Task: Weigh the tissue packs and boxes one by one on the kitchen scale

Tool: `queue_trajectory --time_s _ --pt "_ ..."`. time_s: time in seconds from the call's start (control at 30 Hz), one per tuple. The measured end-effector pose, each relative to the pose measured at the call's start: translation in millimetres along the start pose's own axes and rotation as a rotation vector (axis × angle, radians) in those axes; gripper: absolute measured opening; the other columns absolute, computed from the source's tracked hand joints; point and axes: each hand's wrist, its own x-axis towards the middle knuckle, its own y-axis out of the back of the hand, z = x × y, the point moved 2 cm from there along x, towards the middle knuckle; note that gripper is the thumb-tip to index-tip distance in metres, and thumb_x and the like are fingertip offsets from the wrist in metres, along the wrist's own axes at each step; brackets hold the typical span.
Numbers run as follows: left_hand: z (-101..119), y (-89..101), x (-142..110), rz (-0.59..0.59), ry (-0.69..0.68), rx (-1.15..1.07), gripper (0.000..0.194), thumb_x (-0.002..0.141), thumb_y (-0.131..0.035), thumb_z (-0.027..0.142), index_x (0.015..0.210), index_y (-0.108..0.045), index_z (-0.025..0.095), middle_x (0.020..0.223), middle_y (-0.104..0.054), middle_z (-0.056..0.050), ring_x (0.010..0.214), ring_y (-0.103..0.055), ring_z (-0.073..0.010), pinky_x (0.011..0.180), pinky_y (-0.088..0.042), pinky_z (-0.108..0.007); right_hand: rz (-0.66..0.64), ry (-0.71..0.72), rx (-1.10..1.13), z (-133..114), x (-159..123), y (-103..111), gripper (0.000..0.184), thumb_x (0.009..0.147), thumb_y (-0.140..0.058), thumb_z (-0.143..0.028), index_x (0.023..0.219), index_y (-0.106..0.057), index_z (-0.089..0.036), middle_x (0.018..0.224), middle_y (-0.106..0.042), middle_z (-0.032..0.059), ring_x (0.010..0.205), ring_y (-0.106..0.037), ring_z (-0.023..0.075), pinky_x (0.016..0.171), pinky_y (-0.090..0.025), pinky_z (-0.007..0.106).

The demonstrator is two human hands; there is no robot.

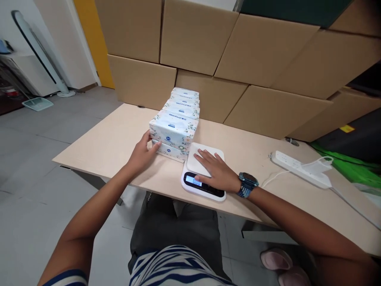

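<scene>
Packs of tissues [174,125], white and pale blue with a floral print, stand in a row of stacks running back from me on the table. My left hand [144,151] holds the left front corner of the nearest stack, its thumb on the front of the lower tissue pack [171,151] and its fingers partly hidden along the side. Just right of that stack lies a white digital kitchen scale [192,163] with a lit display. Flat on its platform rests my right hand [212,169], fingers spread, the thumb beside the display. A watch sits on that wrist.
Cardboard boxes [190,35] form a wall along the back of the wooden table [113,135]. At the right lie a white power strip [300,169] with a plug and cable, and green plastic [351,163]. A dustpan [37,104] is on the floor at left.
</scene>
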Motion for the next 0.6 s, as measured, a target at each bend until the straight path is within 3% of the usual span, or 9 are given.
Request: queue_trajectory --time_s 0.2,0.4,0.6 --pt "4 -1.6 -5 0.036 -0.013 0.26 0.057 0.104 -0.059 0.04 0.158 -0.053 0.023 0.155 -0.07 -0.016 0.144 -0.067 -0.0395 0.115 -0.059 -0.06 -0.038 -0.009 -0.063 17 -19 5 0.098 0.101 -0.048 -0.084 0.177 -0.038 -0.023 0.186 -0.027 0.0151 0.175 -0.025 0.0428 0.141 -0.022 0.075" --pt "-2 -0.8 -3 0.057 -0.048 0.317 0.06 0.103 -0.057 0.047 0.157 -0.054 0.021 0.154 -0.071 -0.017 0.141 -0.067 -0.0408 0.115 -0.057 -0.06 -0.032 -0.026 -0.064 46 -51 9 0.098 0.099 -0.05 -0.086 0.176 -0.04 -0.027 0.186 -0.028 0.0131 0.174 -0.026 0.0439 0.14 -0.024 0.076" --pt "-10 1.1 5 0.102 -0.07 0.313 0.055 0.103 -0.054 0.055 0.146 -0.063 0.022 0.143 -0.077 -0.015 0.129 -0.074 -0.0379 0.114 -0.058 -0.058 -0.034 -0.033 -0.063 65 -61 13 0.102 0.098 -0.05 -0.087 0.175 -0.042 -0.02 0.185 -0.028 0.016 0.174 -0.025 0.0439 0.141 -0.022 0.075"
